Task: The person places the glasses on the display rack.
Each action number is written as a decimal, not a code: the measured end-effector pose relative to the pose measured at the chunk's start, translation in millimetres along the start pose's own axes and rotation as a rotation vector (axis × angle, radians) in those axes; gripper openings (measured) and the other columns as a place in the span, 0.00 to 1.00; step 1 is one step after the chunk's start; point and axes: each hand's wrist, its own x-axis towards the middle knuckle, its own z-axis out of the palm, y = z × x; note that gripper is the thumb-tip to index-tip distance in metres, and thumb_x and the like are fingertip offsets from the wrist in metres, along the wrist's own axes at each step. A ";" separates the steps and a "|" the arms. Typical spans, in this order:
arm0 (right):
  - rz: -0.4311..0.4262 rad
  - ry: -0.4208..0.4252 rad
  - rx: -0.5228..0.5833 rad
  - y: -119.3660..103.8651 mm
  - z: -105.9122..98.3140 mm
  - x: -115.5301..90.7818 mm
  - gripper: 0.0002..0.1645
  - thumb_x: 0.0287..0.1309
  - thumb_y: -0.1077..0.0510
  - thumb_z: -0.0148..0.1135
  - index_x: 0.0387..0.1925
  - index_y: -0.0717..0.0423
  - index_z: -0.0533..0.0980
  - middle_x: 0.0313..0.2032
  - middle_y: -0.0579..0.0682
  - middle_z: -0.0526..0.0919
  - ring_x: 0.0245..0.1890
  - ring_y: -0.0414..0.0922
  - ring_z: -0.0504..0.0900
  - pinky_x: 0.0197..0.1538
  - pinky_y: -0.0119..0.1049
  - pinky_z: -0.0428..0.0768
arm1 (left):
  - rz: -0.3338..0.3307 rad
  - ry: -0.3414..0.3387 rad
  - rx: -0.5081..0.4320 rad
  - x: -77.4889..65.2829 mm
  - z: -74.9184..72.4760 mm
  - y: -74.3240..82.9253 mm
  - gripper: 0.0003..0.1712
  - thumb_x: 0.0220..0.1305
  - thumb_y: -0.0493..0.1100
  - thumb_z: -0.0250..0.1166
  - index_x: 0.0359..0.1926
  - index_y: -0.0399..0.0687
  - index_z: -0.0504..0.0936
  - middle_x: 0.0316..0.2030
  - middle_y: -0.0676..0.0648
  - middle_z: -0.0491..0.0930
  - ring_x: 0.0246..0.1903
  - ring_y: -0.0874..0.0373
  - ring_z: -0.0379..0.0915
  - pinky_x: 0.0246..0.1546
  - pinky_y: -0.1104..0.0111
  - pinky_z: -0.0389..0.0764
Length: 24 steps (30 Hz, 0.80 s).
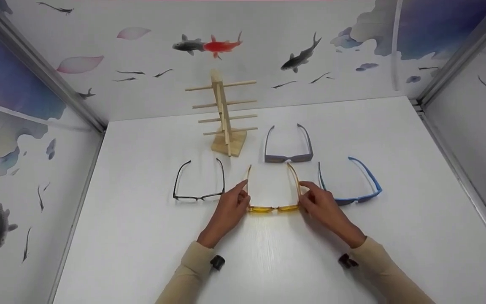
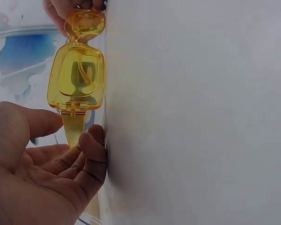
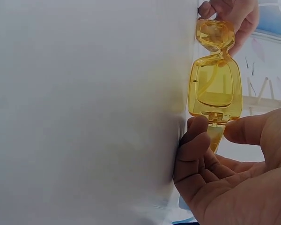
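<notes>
A pair of translucent yellow glasses rests on the white table, its temples unfolded and pointing away from me. My left hand pinches the left temple near the hinge between thumb and fingers. On the opposite side, my right hand holds the right temple the same way. Up close in the left wrist view, the yellow glasses show a lens and hinge, with the left thumb against the temple. From the right wrist, the right thumb likewise touches the temple beside the hinge.
Black-framed glasses lie beside my left hand. Blue sunglasses lie just right of my right hand, and dark grey sunglasses lie behind the yellow pair. A wooden stand with several pegs rises near the back wall.
</notes>
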 end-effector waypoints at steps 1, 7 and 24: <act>0.005 0.000 0.002 -0.7 -0.4 0.0 0.27 0.80 0.63 0.59 0.74 0.66 0.73 0.34 0.52 0.85 0.31 0.44 0.79 0.32 0.32 0.76 | 0.000 0.001 -0.003 0.4 -0.6 0.9 0.28 0.83 0.37 0.59 0.76 0.27 0.71 0.42 0.42 0.87 0.38 0.58 0.83 0.40 0.62 0.85; 0.032 -0.018 0.006 -1.4 0.7 0.5 0.28 0.81 0.62 0.59 0.76 0.65 0.71 0.34 0.53 0.85 0.32 0.46 0.80 0.32 0.31 0.77 | -0.057 -0.011 -0.006 -0.7 -3.1 8.7 0.29 0.82 0.37 0.60 0.77 0.27 0.71 0.42 0.43 0.87 0.38 0.57 0.84 0.42 0.60 0.86; -0.021 -0.010 0.023 -14.7 -5.3 -2.4 0.26 0.82 0.62 0.58 0.75 0.66 0.71 0.35 0.57 0.86 0.30 0.45 0.80 0.30 0.32 0.79 | -0.073 0.041 -0.039 -4.9 0.8 17.2 0.27 0.83 0.36 0.61 0.77 0.30 0.73 0.40 0.42 0.87 0.36 0.60 0.82 0.39 0.65 0.85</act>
